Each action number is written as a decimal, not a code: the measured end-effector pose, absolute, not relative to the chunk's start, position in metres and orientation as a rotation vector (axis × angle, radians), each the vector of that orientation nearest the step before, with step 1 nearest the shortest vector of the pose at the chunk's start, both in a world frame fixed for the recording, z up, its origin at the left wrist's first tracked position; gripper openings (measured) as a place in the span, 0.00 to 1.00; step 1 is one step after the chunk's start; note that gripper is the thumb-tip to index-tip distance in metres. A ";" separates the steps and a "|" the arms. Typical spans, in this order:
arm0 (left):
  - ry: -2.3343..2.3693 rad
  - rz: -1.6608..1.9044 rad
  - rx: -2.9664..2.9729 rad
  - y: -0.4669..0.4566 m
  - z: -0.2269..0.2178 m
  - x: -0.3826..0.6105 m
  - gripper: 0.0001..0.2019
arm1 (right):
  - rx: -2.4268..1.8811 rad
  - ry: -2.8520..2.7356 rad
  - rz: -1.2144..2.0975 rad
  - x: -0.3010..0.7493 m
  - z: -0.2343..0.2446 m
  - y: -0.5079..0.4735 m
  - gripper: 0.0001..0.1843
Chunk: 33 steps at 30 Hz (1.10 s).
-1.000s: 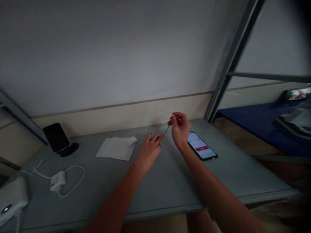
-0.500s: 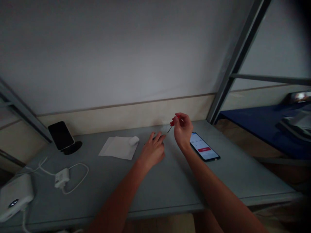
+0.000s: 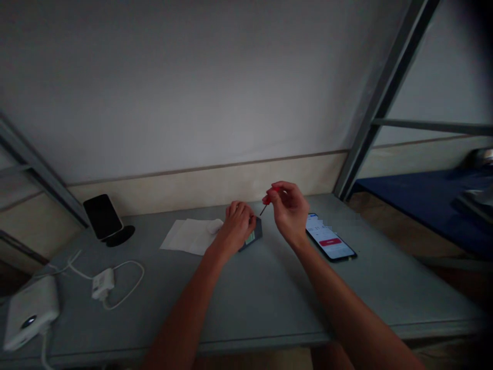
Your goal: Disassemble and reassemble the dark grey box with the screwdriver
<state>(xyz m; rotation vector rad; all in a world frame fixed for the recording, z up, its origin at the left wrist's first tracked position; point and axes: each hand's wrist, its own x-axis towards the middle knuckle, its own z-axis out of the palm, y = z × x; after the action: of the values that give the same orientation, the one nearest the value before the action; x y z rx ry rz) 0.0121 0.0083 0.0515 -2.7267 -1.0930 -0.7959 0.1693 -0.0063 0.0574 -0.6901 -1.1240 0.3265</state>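
Note:
My right hand (image 3: 291, 211) grips a small screwdriver (image 3: 271, 197) by its red handle. The thin shaft slants down to the left, its tip close to my left fingers. Lying on the grey desk (image 3: 262, 303) is a small dark flat device (image 3: 259, 232) with a pale green patch on it. My left hand (image 3: 238, 226) covers most of it, fingers curled over and holding it. I cannot tell whether the screwdriver tip touches it. Just left of that hand are white paper sheets (image 3: 183, 237) with a small white rounded thing (image 3: 214, 226) on top.
A phone (image 3: 331, 241) with a lit screen lies right of my right wrist. At left a dark-screened device (image 3: 102, 216) leans on a round black stand (image 3: 120, 236). Nearer are a white adapter (image 3: 103, 282) with a looped cable and a white box (image 3: 33, 312). A wall closes the back.
My left fingers were stretched out and are now curled over the dark device, which shows more. The screwdriver tip has come slightly left and down. The view has shifted a little.

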 end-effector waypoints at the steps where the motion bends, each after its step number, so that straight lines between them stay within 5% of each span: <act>1: -1.091 -0.791 -2.722 0.008 0.051 0.012 0.04 | -0.688 -1.133 0.335 0.168 0.057 -0.007 0.08; 33: -1.155 -0.940 -2.758 0.010 0.055 0.021 0.07 | -0.804 -1.362 0.317 0.167 0.054 -0.007 0.09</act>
<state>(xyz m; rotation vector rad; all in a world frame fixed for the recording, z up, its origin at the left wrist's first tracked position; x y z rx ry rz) 0.0207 0.0095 0.0552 -2.7575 -1.1549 -0.9402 0.1675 -0.0073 0.0540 -0.8045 -1.3623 0.3174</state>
